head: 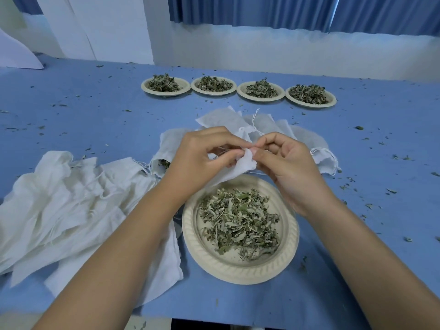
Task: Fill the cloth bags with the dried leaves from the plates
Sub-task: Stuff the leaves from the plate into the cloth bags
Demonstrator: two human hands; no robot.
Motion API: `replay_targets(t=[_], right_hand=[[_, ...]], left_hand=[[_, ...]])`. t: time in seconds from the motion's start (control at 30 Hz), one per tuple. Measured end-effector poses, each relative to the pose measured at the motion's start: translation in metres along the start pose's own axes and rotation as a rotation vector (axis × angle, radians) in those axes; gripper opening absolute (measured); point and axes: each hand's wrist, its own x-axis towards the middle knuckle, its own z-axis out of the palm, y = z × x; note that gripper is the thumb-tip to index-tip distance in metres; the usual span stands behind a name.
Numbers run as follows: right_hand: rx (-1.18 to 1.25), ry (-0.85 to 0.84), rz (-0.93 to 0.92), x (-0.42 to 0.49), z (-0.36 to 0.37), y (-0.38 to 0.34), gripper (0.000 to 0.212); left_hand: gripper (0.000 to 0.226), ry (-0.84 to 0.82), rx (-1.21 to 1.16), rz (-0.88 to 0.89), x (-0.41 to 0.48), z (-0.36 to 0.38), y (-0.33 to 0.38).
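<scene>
A plain indoor workroom laid out for sorting and packing by hand. A wide table (71, 91) with a blue covering fills most of the view, strewn with leaf crumbs (359, 127). Four pale disposable plates (214, 93) heaped with dried leaves (164, 83) stand in a neat row near the far edge, and a fifth plate (189, 225) sits at the near edge. White cloth bags (54, 206) lie piled on the left (drawstrings loose). Behind the table runs a bare white wall (262, 51) under blue curtains (238, 10). White panels (107, 27) stand at the back left.
</scene>
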Motion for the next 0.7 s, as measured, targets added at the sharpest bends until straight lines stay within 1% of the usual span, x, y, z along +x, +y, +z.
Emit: replay_targets(t=[0.07, 0.13, 0.17, 0.23, 0.27, 0.3, 0.37, 0.4, 0.43, 0.47, 0.5, 0.6, 0.7], right_hand=[[-0.002, 0.006, 0.004, 0.000, -0.001, 0.000, 0.017], [-0.051, 0.008, 0.009, 0.000, -0.003, -0.003, 0.017], [-0.167, 0.021, -0.028, 0.000, -0.004, -0.005, 0.015], [-0.573, 0.011, -0.226, -0.004, -0.006, -0.007, 0.012], [-0.725, -0.059, -0.322, -0.007, -0.003, -0.008, 0.011], [-0.812, -0.178, -0.370, -0.010, 0.000, -0.010, 0.014], [-0.911, -0.479, -0.318, -0.017, 0.007, -0.009, 0.029], [-0.987, -0.599, -0.287, -0.019, 0.011, -0.007, 0.035], [-1.068, -0.673, -0.287, -0.020, 0.013, -0.004, 0.038], [-1.118, -0.697, -0.305, -0.022, 0.015, -0.001, 0.039], [-1.124, -0.690, -0.326, -0.023, 0.017, 0.001, 0.038], [-1.038, -0.652, -0.387, -0.025, 0.019, 0.000, 0.023], [-0.924, -0.619, -0.427, -0.023, 0.015, -0.006, 0.017]], left_hand=[[0.015, 0.050, -0.050, -0.049, -0.002, 0.000, 0.001], [0.015, 0.116, -0.098, -0.152, -0.002, -0.001, -0.001], [0.016, 0.161, -0.106, -0.202, -0.001, -0.003, -0.002], [0.021, 0.243, -0.082, -0.267, 0.001, -0.009, -0.004], [0.022, 0.267, -0.071, -0.289, 0.002, -0.012, -0.004], [0.024, 0.287, -0.069, -0.310, 0.003, -0.014, -0.004], [0.029, 0.333, -0.073, -0.348, 0.003, -0.018, -0.005], [0.031, 0.349, -0.072, -0.371, 0.003, -0.019, -0.005], [0.032, 0.351, -0.074, -0.400, 0.004, -0.019, -0.006], [0.032, 0.339, -0.084, -0.435, 0.004, -0.020, -0.007], [0.032, 0.322, -0.107, -0.474, 0.004, -0.020, -0.008], [0.022, 0.289, -0.240, -0.595, 0.006, -0.019, -0.010], [0.018, 0.277, -0.276, -0.632, 0.006, -0.020, -0.011]])
